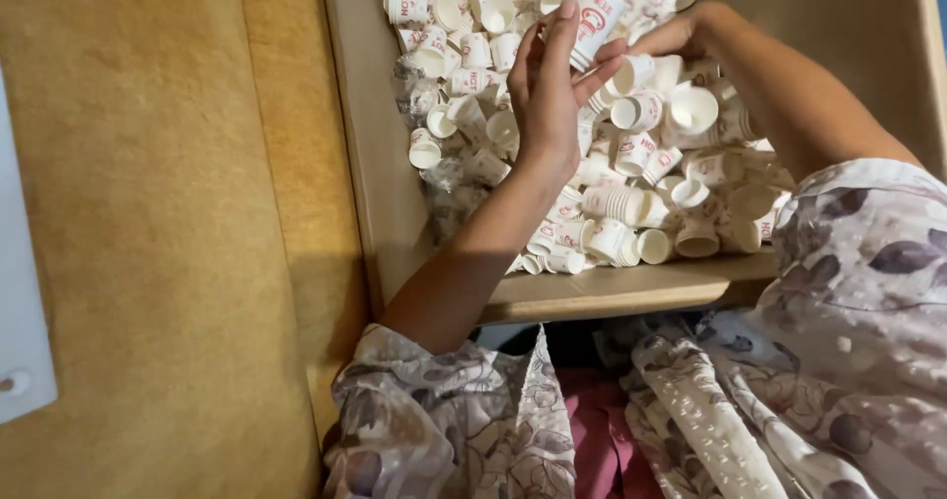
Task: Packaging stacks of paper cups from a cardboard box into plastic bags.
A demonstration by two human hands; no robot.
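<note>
Head view is looking down into a large cardboard box [367, 154] that is holding a loose heap of small white paper cups [641, 164] with red print, some lying singly and some already nested in short stacks. Judging by this, the sorting is only partly along: a few nested runs are lying just below the fingers, near the box's front wall, while most of the heap all around them is still jumbled and unstacked. Both hands are meeting over the far part of the heap on one stack of cups [595, 18]. The left hand [547, 90] is reaching up with its fingers [564, 28] lightly spread and curled, the fingertips pressing against the left side of that stack and the thumb lying beneath it. The right hand [691, 34] is coming in from the other side; its fingers are closing toward the lower end of the same stack, but how tightly they are pinching it cannot be told, since they are partly hidden behind the cups. The stack is sitting tilted between the two sets of fingertips, raised just above the loose cups underneath. Below the wrists, floral-patterned sleeves [444, 420] are showing, and to the left of the box a tan surface [148, 213] is lying in view.
</note>
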